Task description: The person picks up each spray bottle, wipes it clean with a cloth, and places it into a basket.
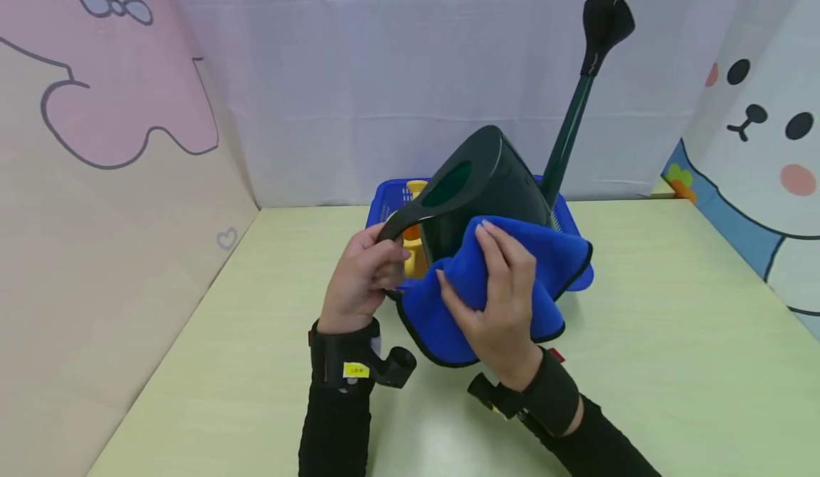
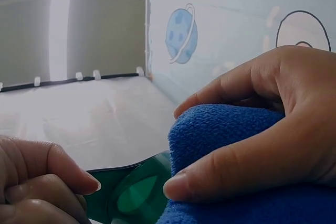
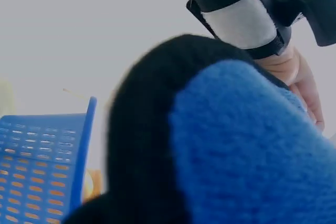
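A dark green watering can (image 1: 512, 185) is held tilted over the table, its long spout rising to the upper right and ending in a black rose (image 1: 605, 25). My left hand (image 1: 364, 278) grips the can's handle (image 1: 410, 217) with curled fingers. In my right hand (image 1: 502, 302) a blue cloth (image 1: 470, 320) with black edging is pinched and laid against the can's near side. The left wrist view shows the cloth (image 2: 220, 129) bunched between the right thumb and fingers, beside the green can (image 2: 139, 192). Close up, the cloth (image 3: 252, 145) fills much of the right wrist view.
Behind the can stands a blue plastic basket (image 1: 387, 196) with slotted walls, holding yellow and orange things (image 1: 416, 249). A pale wooden table (image 1: 673, 334) lies beneath. White and cartoon-printed curtains (image 1: 384, 71) enclose the back and sides.
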`<control>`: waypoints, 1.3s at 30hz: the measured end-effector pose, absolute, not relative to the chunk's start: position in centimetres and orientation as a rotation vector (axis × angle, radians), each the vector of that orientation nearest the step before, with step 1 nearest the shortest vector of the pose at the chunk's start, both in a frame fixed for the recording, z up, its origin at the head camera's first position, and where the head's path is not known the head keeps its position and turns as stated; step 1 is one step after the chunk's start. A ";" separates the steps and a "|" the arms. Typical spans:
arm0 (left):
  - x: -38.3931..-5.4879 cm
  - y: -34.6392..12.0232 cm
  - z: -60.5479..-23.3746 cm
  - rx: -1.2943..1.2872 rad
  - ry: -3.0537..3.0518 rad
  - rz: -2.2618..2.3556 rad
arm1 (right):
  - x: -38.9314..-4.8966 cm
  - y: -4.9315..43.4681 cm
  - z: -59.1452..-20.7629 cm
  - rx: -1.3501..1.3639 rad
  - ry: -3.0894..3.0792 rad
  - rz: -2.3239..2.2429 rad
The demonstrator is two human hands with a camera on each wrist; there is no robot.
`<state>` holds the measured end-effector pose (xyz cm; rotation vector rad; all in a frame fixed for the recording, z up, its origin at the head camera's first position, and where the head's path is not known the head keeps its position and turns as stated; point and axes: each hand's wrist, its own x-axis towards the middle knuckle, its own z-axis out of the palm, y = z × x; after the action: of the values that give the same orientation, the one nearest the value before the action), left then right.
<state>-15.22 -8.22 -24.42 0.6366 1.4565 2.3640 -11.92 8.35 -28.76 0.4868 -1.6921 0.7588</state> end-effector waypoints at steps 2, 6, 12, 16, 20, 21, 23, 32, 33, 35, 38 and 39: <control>-15.3 -8.2 -24.4 0.631 1.461 2.364 | -11.7 8.6 -28.6 0.524 -1.764 0.733; -15.4 -8.4 -24.5 0.612 1.452 2.374 | -11.2 9.2 -27.9 0.617 -1.901 0.697; -15.5 -8.5 -24.6 0.639 1.382 2.386 | -11.1 9.9 -27.3 0.651 -1.917 0.720; -15.5 -8.5 -24.6 0.667 1.357 2.383 | -11.6 10.6 -26.9 0.598 -1.831 0.776; -15.3 -8.4 -24.6 0.658 1.378 2.366 | -12.3 12.0 -26.5 0.465 -1.728 0.843; -15.3 -8.4 -24.5 0.651 1.382 2.363 | -12.5 12.3 -26.4 0.423 -1.713 0.873; -15.1 -8.4 -24.5 0.631 1.387 2.360 | -12.8 13.0 -26.2 0.336 -1.703 0.952; -15.0 -8.4 -24.3 0.567 1.452 2.333 | -13.2 12.7 -26.8 0.156 -1.739 1.164; -15.0 -8.4 -24.3 0.569 1.458 2.332 | -13.2 12.5 -26.8 0.198 -1.723 1.156; -15.0 -8.5 -24.4 0.586 1.470 2.335 | -13.0 12.3 -26.9 0.310 -1.703 1.122; -15.1 -8.7 -24.5 0.637 1.456 2.346 | -12.7 12.2 -27.0 0.499 -1.716 1.069; -15.1 -8.8 -24.6 0.656 1.446 2.350 | -12.6 12.1 -27.0 0.549 -1.731 1.046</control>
<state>-15.09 -8.81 -24.57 0.6559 1.4457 2.3501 -12.58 12.09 -27.04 0.5493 -1.7314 1.0462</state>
